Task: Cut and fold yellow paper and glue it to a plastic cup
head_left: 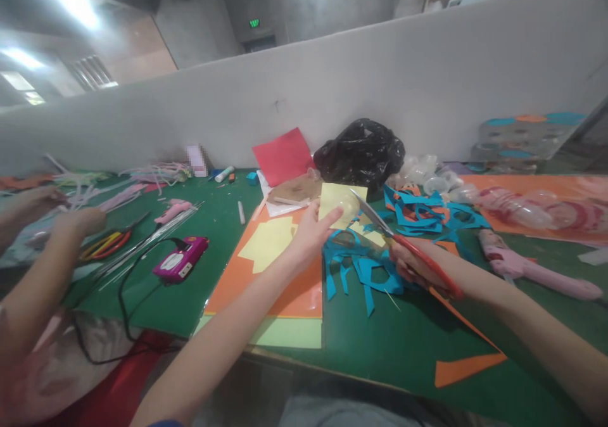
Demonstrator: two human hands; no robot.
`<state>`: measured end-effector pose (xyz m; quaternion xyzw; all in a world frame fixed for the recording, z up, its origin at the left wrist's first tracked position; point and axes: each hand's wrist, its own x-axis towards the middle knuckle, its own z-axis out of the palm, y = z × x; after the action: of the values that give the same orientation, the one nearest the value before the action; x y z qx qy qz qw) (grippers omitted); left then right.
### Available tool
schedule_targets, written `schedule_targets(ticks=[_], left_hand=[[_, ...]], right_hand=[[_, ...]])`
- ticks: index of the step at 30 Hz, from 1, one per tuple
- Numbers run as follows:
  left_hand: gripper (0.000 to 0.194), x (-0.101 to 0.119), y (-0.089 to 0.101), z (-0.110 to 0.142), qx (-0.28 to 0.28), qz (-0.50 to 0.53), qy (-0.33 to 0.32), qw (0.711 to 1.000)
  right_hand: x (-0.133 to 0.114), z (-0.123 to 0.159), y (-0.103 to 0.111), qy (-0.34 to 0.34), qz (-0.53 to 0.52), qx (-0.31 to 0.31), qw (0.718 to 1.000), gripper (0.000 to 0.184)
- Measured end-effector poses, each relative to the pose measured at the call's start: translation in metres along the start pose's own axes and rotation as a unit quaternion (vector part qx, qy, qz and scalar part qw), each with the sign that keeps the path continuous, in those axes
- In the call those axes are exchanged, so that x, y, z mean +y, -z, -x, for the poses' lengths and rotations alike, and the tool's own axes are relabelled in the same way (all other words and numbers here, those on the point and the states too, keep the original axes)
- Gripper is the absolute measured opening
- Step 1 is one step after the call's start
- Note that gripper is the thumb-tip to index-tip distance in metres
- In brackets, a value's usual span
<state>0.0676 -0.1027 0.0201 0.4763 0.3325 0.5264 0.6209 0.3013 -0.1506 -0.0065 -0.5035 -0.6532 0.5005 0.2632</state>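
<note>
My left hand [313, 229] is closed on a pale yellow sheet of paper [332, 196], held up above the table. A clear round shape [349, 206] shows against the sheet; I cannot tell whether it is a separate piece. My right hand [406, 259] grips red-handled scissors [425, 261], and their blades reach the sheet's right edge. Below the scissors lie blue paper scraps [375, 274]. More yellow pieces [270, 240] rest on an orange sheet [294, 294] beneath my left forearm.
A black plastic bag [363, 151] and a red sheet [284, 154] are at the back. On the right lies a pink glue gun [536, 268]. At left are a purple power box [181, 261], another glue gun [171, 212] and a co-worker's hands [78, 218].
</note>
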Motion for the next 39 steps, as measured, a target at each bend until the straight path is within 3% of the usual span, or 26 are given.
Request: schedule_targets(ticks=[7,17,26,33,39], left_hand=[[0.048,-0.002,0.002,-0.001,0.001,-0.002,0.001,1.000],[0.047,0.002,-0.007,0.005,0.007,0.014,-0.001,1.000],[0.047,-0.001,-0.001,0.002,0.004,0.004,0.004,1.000],[0.049,0.001,-0.001,0.002,0.009,-0.017,0.009,1.000],[0.047,0.006,-0.002,0.005,-0.001,-0.053,0.010,0.999]], right_hand=[[-0.032,0.015,-0.004,-0.064,-0.001,0.010,0.998,0.063],[-0.024,0.011,-0.007,-0.061,0.042,0.009,0.997,0.069],[-0.038,0.013,-0.006,-0.094,0.054,0.023,0.994,0.068],[-0.021,0.011,0.000,0.008,0.087,-0.012,0.996,0.058],[-0.018,0.009,0.001,0.020,0.103,-0.001,0.994,0.065]])
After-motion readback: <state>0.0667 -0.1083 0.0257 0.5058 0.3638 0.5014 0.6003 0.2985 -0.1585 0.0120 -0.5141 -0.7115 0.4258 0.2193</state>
